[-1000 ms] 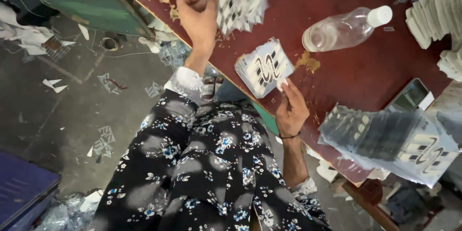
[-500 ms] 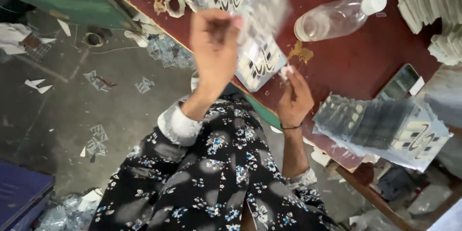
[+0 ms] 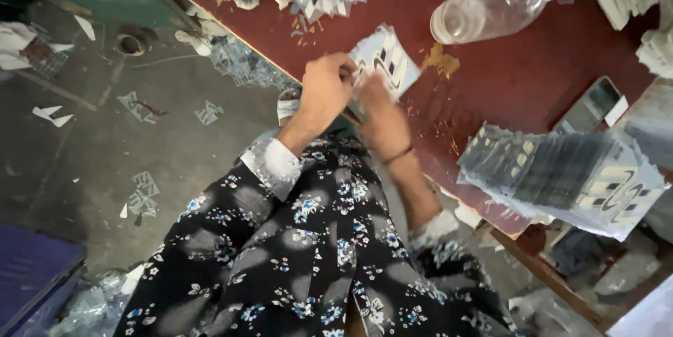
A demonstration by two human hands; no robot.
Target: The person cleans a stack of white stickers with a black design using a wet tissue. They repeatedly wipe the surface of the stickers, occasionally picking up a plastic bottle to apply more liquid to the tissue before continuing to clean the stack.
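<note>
Head view: left hand (image 3: pixel 324 93) and right hand (image 3: pixel 381 121) pressed together at table (image 3: pixel 505 84) edge, pinching a patterned card stack (image 3: pixel 387 58); plastic bottle (image 3: pixel 499 4) nearby.

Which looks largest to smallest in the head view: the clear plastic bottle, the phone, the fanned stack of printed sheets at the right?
1. Fanned stack of printed sheets
2. Clear plastic bottle
3. Phone, partly covered, so its full size is unsure.
</note>
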